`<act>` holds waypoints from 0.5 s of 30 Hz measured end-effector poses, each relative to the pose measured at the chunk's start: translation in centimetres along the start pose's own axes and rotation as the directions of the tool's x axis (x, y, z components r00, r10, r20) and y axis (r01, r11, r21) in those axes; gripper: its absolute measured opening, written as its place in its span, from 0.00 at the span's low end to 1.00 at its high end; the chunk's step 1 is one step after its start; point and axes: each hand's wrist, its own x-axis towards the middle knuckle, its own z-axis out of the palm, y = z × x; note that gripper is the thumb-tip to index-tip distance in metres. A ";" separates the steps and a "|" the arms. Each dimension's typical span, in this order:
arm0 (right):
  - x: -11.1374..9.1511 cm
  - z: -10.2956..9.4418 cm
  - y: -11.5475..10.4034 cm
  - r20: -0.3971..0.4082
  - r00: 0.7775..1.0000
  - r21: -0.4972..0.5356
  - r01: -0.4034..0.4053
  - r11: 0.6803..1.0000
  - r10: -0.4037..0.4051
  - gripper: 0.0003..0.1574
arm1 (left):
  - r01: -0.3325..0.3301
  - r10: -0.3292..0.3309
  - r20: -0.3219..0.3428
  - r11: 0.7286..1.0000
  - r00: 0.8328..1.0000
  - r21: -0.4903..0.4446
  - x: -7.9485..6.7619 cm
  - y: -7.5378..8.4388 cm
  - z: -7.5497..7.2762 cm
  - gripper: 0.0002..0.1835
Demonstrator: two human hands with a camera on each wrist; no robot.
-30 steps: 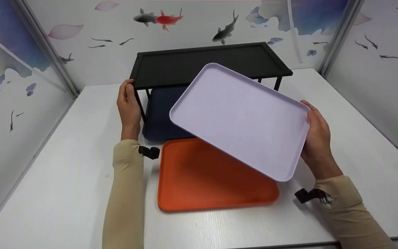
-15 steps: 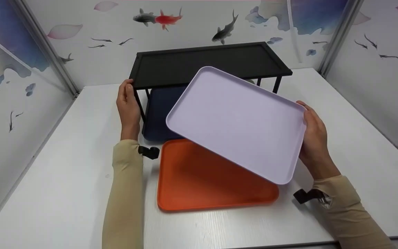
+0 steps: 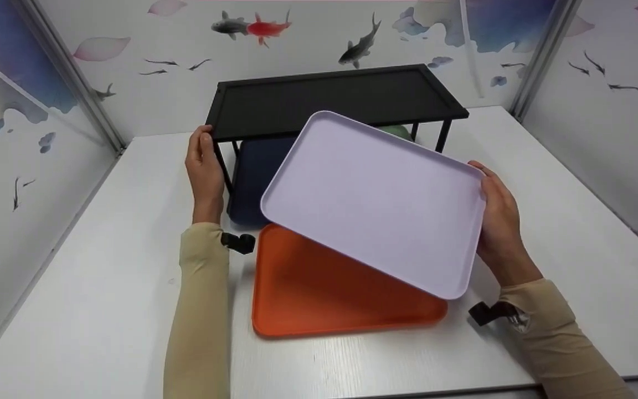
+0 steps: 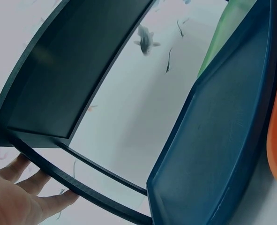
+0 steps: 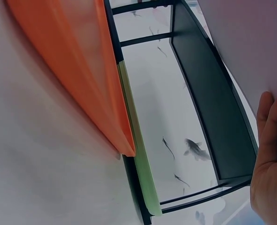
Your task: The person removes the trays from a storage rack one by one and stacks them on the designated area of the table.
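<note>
My right hand grips the right short side of a pale lilac tray. The lilac tray is held tilted in the air, over part of an orange tray and in front of a black rack. My left hand touches the rack's left front corner. Its fingers lie fairly straight along the outside of a post in the left wrist view. A navy tray lies low under the rack's top, partly hidden by the lilac one.
Something green shows behind the lilac tray; in the right wrist view a long green edge runs along the rack's lower level. White panels with painted fish enclose the white table at the back and sides.
My right hand and the lilac tray have shifted slightly left and down, uncovering the green patch under the rack. The left hand stays at the rack's corner.
</note>
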 end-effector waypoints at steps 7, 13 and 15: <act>-0.1 0.0 0.3 0.032 0.999 0.022 -0.009 1.000 0.008 0.29 | 0.009 -0.009 0.001 1.000 1.000 0.002 0.0 0.1 0.0 0.23; 0.0 -0.1 0.5 0.044 0.999 0.036 -0.009 0.999 0.008 0.29 | 0.018 -0.018 0.010 1.000 1.000 -0.007 0.0 0.2 0.0 0.23; 0.0 -0.1 0.6 0.047 0.999 0.035 -0.008 0.999 0.006 0.29 | 0.024 -0.024 0.014 1.000 1.000 -0.004 0.0 0.2 0.0 0.23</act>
